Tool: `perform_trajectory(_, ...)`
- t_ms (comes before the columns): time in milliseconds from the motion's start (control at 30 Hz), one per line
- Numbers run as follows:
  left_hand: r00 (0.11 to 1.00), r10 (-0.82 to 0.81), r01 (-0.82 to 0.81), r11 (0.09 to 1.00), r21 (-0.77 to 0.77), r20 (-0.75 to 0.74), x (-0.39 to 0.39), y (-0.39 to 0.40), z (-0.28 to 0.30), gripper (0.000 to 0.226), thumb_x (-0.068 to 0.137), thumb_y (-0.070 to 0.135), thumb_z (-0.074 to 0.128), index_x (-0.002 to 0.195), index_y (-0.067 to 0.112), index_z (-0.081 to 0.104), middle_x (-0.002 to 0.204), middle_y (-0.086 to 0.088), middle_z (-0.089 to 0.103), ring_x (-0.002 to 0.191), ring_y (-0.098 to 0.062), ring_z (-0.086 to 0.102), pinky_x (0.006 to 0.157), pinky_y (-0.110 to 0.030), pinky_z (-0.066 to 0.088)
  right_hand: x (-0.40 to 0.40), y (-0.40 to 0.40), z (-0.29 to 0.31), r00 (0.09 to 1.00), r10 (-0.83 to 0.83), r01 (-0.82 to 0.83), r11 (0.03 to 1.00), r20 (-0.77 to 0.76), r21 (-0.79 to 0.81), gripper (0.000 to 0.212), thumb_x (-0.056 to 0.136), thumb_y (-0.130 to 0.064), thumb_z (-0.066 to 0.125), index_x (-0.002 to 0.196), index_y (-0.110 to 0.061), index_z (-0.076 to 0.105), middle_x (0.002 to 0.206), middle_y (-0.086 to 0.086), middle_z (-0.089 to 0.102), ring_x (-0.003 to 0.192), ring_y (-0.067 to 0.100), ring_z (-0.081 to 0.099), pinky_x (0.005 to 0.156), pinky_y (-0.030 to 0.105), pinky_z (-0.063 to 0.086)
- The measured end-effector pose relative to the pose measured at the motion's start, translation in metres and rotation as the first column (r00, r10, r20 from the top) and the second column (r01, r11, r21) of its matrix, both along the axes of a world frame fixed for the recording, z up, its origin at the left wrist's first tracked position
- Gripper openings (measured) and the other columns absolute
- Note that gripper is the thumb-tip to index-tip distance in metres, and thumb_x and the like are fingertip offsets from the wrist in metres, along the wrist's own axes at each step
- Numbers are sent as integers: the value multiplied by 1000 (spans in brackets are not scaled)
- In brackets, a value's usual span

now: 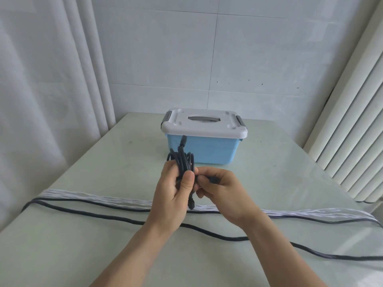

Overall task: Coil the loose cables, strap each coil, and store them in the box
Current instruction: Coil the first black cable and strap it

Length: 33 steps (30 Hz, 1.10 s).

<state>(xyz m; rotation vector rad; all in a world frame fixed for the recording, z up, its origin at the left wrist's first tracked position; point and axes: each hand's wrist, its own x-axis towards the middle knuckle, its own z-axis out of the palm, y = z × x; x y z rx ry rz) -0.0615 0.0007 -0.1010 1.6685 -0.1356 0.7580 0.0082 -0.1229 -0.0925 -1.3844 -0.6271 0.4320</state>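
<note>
Left hand (176, 189) grips a dark coil (183, 162) upright, thumb pressed across the bundled strands; 1 plug stands above the loops, another hangs below the palm. Right hand (219, 188) has its fingers curled beside the coil and pinches something small and dark; whether this is a strap or a cable end cannot be told. Both hands hover above the middle of the table (103, 162), just in front of the box (204, 139), which stands toward the far edge with its lid (204, 123) on and both side latches apparently down.

2 loose cables lie across the near half of the table: a black cable (103, 215) and a white cable (93, 198), each running from the left edge to the right edge.

Risks, as judged: the coil is held only by the thumb, so easing that grip before a strap is closed could let the loops spring apart. The hanging plug could snag the cables beneath. The box must be unlatched first, a job for a free hand.
</note>
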Motion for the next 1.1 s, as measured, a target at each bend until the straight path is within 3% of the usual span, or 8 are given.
perform_trajectory(167,1000,9,-11,995,-96,-18,4,7,-3,27,94,28,57,105,5,65,110,-12,52,74,-31,69,67,-44,60,-4,4,1,994,-91,88,995,64,48,22,99,6,51,116,-6,58,77,3,69,68,17,59,63,26,45)
perform_trajectory(300,999,43,-45,994,-100,-26,5,14,-3,33,88,38,68,106,11,71,108,-2,56,74,-32,70,63,-51,60,-9,4,4,995,-37,37,999,93,5,36,101,2,50,134,-11,51,87,-2,72,75,17,58,67,25,47)
perform_trajectory(500,996,85,-84,996,36,-29,4,19,-2,28,77,50,76,91,25,73,83,-9,59,70,-33,60,62,-49,56,-13,2,13,975,38,-13,994,-217,112,35,96,4,50,127,-8,61,93,12,72,82,25,58,71,30,42)
perform_trajectory(600,982,180,-188,966,176,60,4,18,-1,33,79,48,74,74,16,68,67,6,47,61,-21,50,55,-39,48,-11,3,10,939,65,-6,985,-338,172,42,90,-12,57,131,-2,58,108,25,68,107,46,61,95,48,45)
perform_trajectory(667,971,194,-222,948,229,137,3,15,0,30,80,44,75,75,15,68,67,12,46,64,-16,51,54,-31,48,-12,4,10,922,98,-14,976,-375,219,47,92,-19,55,136,-1,55,111,26,66,120,50,56,109,54,37)
perform_trajectory(800,947,237,-269,954,134,217,0,15,0,40,72,35,84,98,7,72,91,5,68,81,-16,67,73,-24,57,-18,2,17,926,224,-143,953,-304,265,52,88,-21,58,137,-2,55,120,23,60,117,38,57,103,44,39)
perform_trajectory(967,872,324,-434,858,274,366,1,18,-4,29,78,19,84,98,0,75,93,-4,69,84,-13,68,78,-25,57,-20,6,15,913,227,-112,938,-339,327,62,83,-6,67,141,-1,46,116,22,63,109,36,63,101,44,44)
perform_trajectory(1100,778,409,-574,771,275,477,3,14,-6,34,80,17,82,106,-4,73,102,-9,72,92,-11,69,85,-21,54,-25,8,18,897,240,-78,912,-370,402,58,84,-2,65,139,1,48,115,20,67,102,31,68,92,35,52)
